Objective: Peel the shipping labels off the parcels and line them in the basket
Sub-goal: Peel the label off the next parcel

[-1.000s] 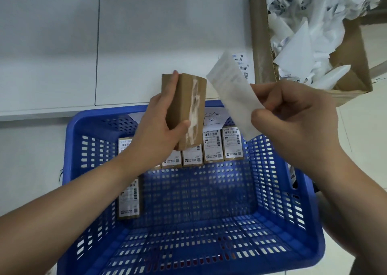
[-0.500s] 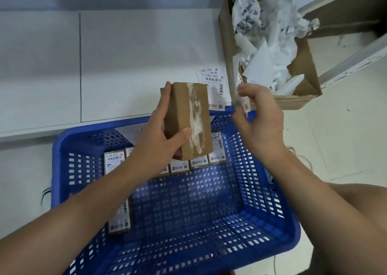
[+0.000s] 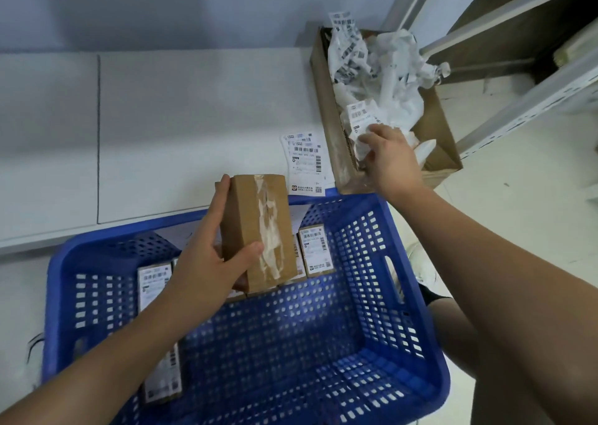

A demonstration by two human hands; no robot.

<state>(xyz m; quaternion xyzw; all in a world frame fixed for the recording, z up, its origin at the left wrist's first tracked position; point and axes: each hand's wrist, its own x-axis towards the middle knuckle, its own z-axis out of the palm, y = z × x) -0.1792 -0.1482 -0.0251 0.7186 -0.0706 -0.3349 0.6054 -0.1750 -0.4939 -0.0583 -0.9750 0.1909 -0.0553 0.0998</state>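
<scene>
My left hand (image 3: 207, 262) grips a small brown cardboard parcel (image 3: 259, 230) above the far side of the blue basket (image 3: 404, 295); its face is bare, with torn white label residue. My right hand (image 3: 388, 159) reaches into the cardboard waste box (image 3: 326, 107) and pinches a crumpled white shipping label (image 3: 360, 126) over the heap of peeled labels. Several labelled parcels (image 3: 315, 251) stand in a row along the basket's far wall, and one more (image 3: 158, 327) leans at the left wall, partly hidden by my forearm.
A few flat labels (image 3: 304, 162) lie on the white table (image 3: 178, 117) beside the waste box. Metal shelving (image 3: 517, 68) stands at the right. The basket's near half holds nothing. A shoe (image 3: 420, 262) shows right of the basket.
My right hand carried the peeled label from beside the parcel up and right into the waste box. The left hand kept its hold on the parcel. The view tilted toward the box.
</scene>
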